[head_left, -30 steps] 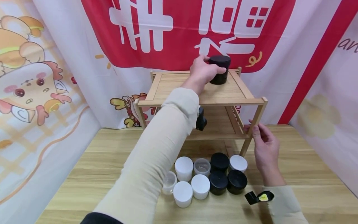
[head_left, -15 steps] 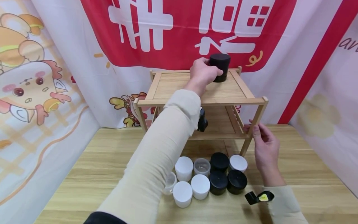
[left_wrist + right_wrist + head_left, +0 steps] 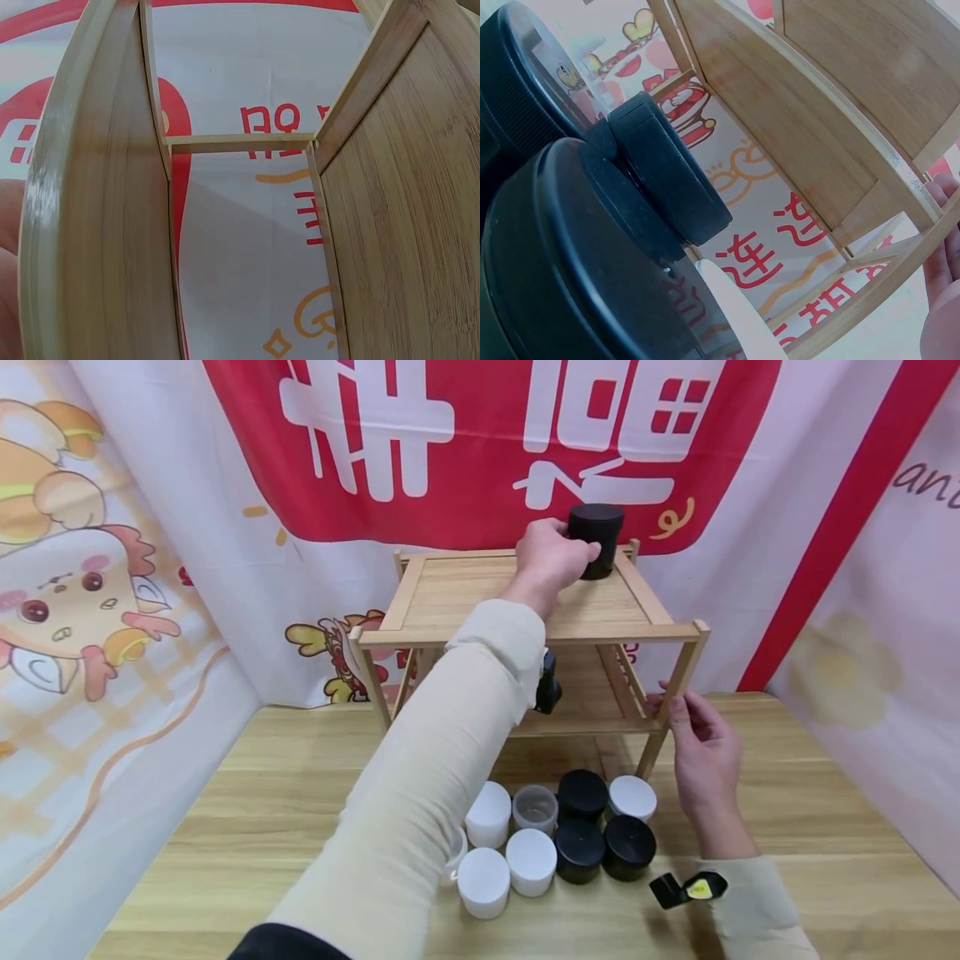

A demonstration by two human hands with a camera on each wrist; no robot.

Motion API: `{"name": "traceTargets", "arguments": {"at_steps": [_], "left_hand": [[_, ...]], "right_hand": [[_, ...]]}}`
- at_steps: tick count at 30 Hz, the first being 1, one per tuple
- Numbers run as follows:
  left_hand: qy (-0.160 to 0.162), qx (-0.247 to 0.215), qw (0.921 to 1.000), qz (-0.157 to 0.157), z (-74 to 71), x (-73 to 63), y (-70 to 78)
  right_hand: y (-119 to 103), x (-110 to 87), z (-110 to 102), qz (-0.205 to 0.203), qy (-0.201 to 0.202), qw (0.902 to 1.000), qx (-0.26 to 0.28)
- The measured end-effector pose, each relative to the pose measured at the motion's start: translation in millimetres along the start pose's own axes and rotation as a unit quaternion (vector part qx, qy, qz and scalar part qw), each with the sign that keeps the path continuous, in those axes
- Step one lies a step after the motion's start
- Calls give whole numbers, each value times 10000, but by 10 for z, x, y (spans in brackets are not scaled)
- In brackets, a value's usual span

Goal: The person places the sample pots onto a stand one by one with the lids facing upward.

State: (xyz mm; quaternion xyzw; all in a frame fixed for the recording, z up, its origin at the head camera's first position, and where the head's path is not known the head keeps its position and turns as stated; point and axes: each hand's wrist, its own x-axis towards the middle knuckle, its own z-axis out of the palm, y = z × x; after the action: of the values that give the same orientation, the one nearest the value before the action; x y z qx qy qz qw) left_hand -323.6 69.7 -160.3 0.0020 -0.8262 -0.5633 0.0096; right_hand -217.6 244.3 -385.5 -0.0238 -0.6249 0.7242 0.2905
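Observation:
My left hand (image 3: 555,560) grips a tall black lidded jar (image 3: 597,539) from its left side, over the back right of the wooden rack's top shelf (image 3: 465,589). The jar stands upright, its base close over the boards or on them; I cannot tell which. At the rack's right side, my right hand (image 3: 705,760) pinches the front right leg (image 3: 684,672), and its fingertips pass behind the wood. In the right wrist view, that hand's fingers (image 3: 937,274) lie at the frame. The left wrist view shows mostly the rack's shelves (image 3: 397,187).
In front of the rack stand black jars (image 3: 629,846), white-lidded jars (image 3: 483,881) and a clear tub (image 3: 535,807), close together in rows. My left sleeve covers part of another clear tub (image 3: 456,852). A printed curtain (image 3: 330,610) hangs behind the wooden table (image 3: 247,810).
My left hand has shifted the black jar slightly right and towards the back of the top shelf. The right hand keeps its place on the rack leg. The head view has turned slightly.

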Motion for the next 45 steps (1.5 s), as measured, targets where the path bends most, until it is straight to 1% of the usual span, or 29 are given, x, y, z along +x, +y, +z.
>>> {"name": "traceTargets", "arguments": {"at_steps": [2,6,10,14,16,19,22,27,30,34,38,40,45], "left_hand": [[-28,-68,10000,-37,6,8,-3],[-13,-55,10000,-65,18,18,-6],[140,0,9998,-115,33,21,0],[296,-142,9994,-136,76,33,12],[313,-279,9990,-160,98,40,17],[260,-426,9985,-220,115,56,15],[161,-515,9982,-256,102,65,8],[-3,-423,9990,-142,54,68,26],[-38,-367,9992,-146,41,62,54],[95,-301,9991,-278,41,50,65],[223,-256,9988,-355,38,49,52],[223,-261,9988,-355,34,50,46],[71,-407,9983,-403,-21,41,18]], "right_hand": [[6,5,14,-27,-6,10000,10],[33,5,29,-62,7,10000,66],[55,-3,47,-75,-14,9999,101],[51,-3,40,-90,-2,9999,77],[40,-4,28,-97,13,9999,40],[21,-7,6,-63,0,10000,5],[6,-4,-11,3,-78,10000,-38],[-13,4,-27,193,-156,9993,-262],[-20,11,-29,239,-164,9993,-228],[-28,15,-28,256,-171,9994,-165],[-36,8,-25,282,-230,9988,-328],[-39,6,-22,276,-252,9986,-362],[-38,3,-18,304,-160,9993,-164]]}}
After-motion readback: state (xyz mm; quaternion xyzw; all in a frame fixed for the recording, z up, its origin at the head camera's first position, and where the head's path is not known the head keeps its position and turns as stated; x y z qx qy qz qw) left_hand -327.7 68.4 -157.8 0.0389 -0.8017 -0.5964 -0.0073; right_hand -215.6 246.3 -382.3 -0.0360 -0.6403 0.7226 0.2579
